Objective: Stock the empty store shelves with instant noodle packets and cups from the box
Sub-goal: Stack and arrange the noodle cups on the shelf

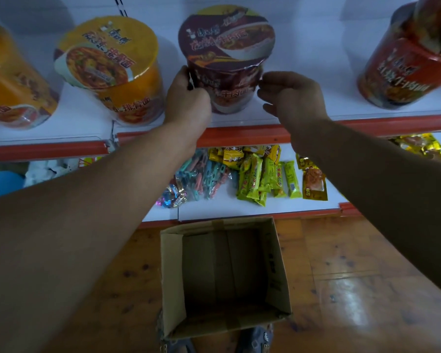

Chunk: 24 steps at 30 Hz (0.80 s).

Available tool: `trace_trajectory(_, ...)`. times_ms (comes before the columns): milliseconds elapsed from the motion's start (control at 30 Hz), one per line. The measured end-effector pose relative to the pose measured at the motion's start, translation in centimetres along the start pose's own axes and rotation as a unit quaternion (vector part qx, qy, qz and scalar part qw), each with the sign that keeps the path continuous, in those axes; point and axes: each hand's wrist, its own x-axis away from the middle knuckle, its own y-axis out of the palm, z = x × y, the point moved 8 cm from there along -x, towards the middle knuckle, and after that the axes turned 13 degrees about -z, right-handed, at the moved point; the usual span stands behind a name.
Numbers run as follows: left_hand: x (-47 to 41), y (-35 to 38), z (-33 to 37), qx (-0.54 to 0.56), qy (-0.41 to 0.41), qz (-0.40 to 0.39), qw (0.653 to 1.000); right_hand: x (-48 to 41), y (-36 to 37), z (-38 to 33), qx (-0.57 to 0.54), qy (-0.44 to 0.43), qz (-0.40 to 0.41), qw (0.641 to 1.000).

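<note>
My left forearm point(99, 189) and right forearm point(367, 169) are bare from the near edge of the view to the wrists. My left hand point(189, 98) and right hand point(290, 98) are bare as well. At the near edge I wear grey-blue shoes (only part of each shows, the rest is hidden). The left shoe point(175, 347) has small pale details on its left side that I cannot make out. The right shoe point(255, 337) carries a small white marking on its right side.
</note>
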Motion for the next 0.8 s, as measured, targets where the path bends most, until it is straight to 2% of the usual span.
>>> trace_trajectory(167,1.5,0.0,-0.5,0.000,0.010,0.019,1.000,-1.2,0.6,0.0,0.047,0.006,-0.004,0.999)
trace_trajectory(467,1.8,-0.1,-1.4,0.026,0.012,-0.001,1.000,-0.4,1.2,0.2,-0.023,0.010,-0.023,0.999)
trace_trajectory(800,1.7,-0.1,-2.4,0.048,0.015,-0.018,0.999,0.1,1.3,0.3,-0.016,0.004,-0.028,0.999)
